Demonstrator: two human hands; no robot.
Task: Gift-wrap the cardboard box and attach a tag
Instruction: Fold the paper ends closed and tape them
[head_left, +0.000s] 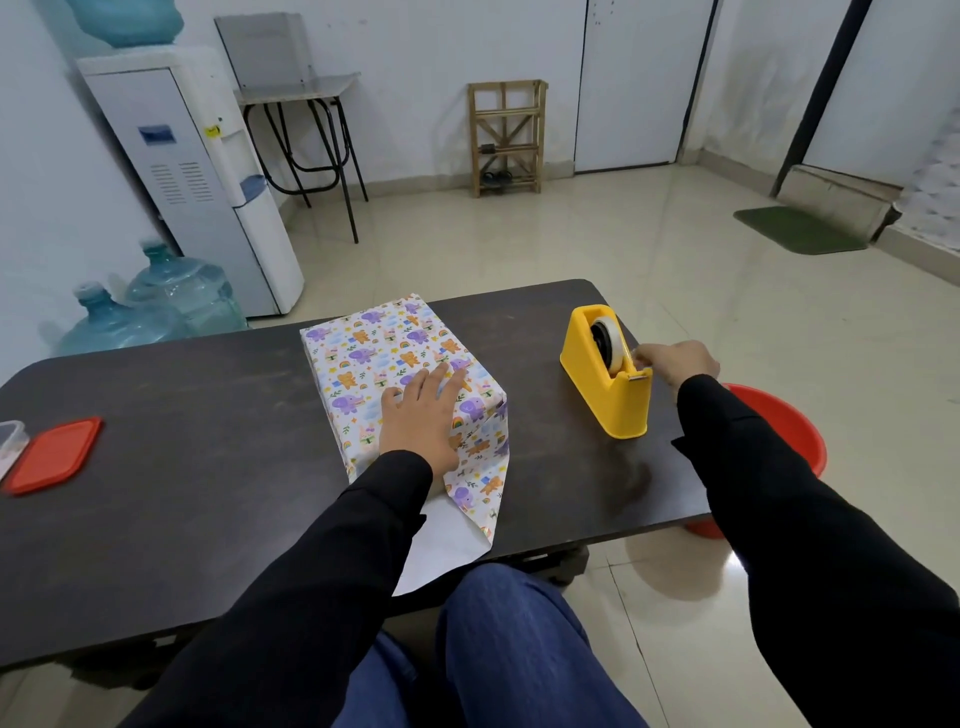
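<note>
The box (379, 343), covered in white paper printed with purple elephants and orange bears, stands in the middle of the dark table (182, 447). A loose flap of the paper (452, 535) hangs open at its near end, white side up. My left hand (421, 415) presses flat on the box's top with straight fingers. To the right stands a yellow tape dispenser (608, 384) with a roll of clear tape. My right hand (675, 361) pinches the tape end at the dispenser's cutter.
A red lid (54, 454) and a clear container (10, 441) lie at the table's left edge. A red tub (779, 431) sits on the floor right of the table. Water bottles (150, 306) and a dispenser (197, 171) stand beyond the left side.
</note>
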